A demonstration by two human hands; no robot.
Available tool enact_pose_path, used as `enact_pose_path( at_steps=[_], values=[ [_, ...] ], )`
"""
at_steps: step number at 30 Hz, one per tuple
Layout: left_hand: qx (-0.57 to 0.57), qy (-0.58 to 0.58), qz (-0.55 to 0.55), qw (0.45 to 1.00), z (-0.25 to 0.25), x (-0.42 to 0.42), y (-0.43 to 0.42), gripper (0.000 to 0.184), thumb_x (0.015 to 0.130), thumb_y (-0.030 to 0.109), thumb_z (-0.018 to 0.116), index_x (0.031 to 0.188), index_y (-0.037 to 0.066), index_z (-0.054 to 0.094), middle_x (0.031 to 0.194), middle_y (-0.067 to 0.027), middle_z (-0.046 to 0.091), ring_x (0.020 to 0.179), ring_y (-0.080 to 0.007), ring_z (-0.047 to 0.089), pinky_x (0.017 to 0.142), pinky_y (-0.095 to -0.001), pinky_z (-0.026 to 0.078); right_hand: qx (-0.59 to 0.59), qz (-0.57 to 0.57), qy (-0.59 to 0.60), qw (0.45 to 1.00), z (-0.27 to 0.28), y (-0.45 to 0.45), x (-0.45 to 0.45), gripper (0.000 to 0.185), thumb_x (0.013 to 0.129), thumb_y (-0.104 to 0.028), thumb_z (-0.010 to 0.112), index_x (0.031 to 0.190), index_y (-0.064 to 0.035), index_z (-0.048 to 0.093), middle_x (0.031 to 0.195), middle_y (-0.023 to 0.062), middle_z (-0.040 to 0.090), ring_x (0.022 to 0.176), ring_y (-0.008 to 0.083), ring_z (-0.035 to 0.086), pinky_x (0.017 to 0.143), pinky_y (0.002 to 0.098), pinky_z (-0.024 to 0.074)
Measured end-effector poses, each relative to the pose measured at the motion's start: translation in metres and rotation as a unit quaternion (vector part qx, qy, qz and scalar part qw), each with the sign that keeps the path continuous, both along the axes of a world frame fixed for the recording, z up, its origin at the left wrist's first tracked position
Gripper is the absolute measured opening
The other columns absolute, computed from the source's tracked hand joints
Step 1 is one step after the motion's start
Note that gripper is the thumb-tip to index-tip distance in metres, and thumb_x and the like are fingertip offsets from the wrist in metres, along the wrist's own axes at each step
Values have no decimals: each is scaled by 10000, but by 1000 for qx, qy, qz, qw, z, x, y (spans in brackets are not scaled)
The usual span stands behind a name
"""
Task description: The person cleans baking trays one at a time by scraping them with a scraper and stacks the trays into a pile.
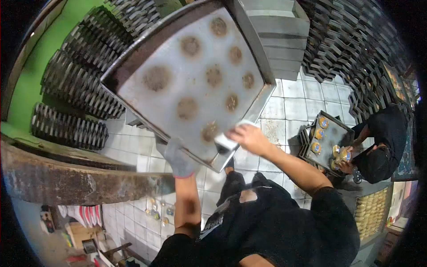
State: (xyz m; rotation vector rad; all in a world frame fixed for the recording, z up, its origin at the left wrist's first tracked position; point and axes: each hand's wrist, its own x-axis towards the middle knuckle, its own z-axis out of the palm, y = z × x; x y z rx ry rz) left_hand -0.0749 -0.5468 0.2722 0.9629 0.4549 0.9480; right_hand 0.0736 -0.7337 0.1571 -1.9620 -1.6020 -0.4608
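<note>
A large square metal baking tray (pixel 169 127) with raised sides is tilted in front of me, its pale inside marked with several round brown stains. My left hand (pixel 180 159), in a grey glove, is closed on the tray's near left edge. My bare right hand (pixel 249 139) holds a white block-like pad (pixel 226 141) at the tray's near corner, beside the closest stain. Motion blurs the pad and fingertips, so its exact kind is unclear.
Stacked metal trays (pixel 80 82) line the green wall at left; more stacks (pixel 342 40) stand at upper right. A co-worker (pixel 384 142) bends over a tray (pixel 329 138) with several round items. A worn ledge (pixel 80 182) juts in from the left, above white floor tiles (pixel 284 104).
</note>
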Motion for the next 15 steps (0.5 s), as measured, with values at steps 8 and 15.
enact_pose_path(
  at_steps=[8, 15],
  values=[
    [20, -38, 36, 998, 8, 10, -16, 531, 732, -19, 580, 1260, 11, 536, 914, -77, 570, 760, -197, 587, 651, -339, 535, 29, -25, 84, 996, 8, 16, -23, 494, 724, -53, 702, 1205, -163, 679, 1123, 82, 669, 982, 297, 686, 787, 392, 603],
    [55, -45, 63, 995, 22, 4, -29, 396, 690, -30, 577, 1083, 6, 619, 782, -35, 532, 641, -170, 509, 616, -316, 469, 25, -8, 87, 996, 27, 29, -35, 574, 683, -13, 711, 1242, -142, 679, 1098, 70, 692, 1001, 315, 692, 783, 402, 609]
  ],
)
